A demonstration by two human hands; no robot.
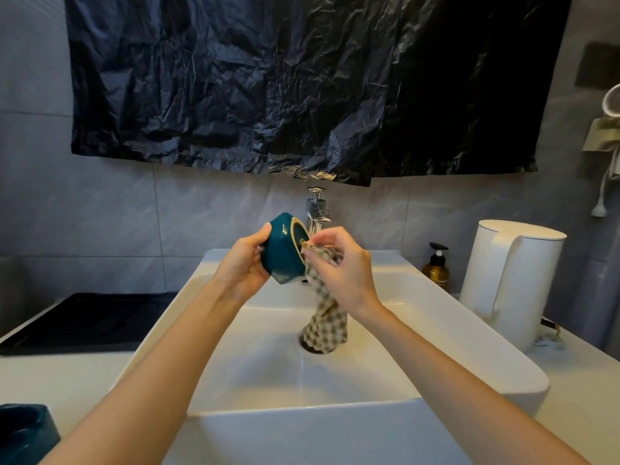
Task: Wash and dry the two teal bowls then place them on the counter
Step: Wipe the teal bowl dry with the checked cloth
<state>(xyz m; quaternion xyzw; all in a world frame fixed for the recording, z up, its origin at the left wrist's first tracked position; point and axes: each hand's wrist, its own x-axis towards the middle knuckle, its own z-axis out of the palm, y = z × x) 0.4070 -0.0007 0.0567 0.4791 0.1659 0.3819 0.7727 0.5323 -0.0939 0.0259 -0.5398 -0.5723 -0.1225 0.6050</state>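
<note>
My left hand (243,263) grips a teal bowl (285,251) tipped on its side above the white sink (436,297), its unglazed foot ring facing right. My right hand (342,263) pinches a green-and-white checked cloth (327,322) against that foot ring. The cloth hangs down and its lower end lies on the drain. A second teal bowl (23,434) stands on the counter at the lower left edge, partly cut off by the frame.
A chrome faucet (317,209) rises just behind the held bowl. A white kettle (510,283) and an amber pump bottle (436,266) stand to the right of the sink. A black cooktop (87,320) lies at the left. Black plastic sheet (302,82) covers the wall.
</note>
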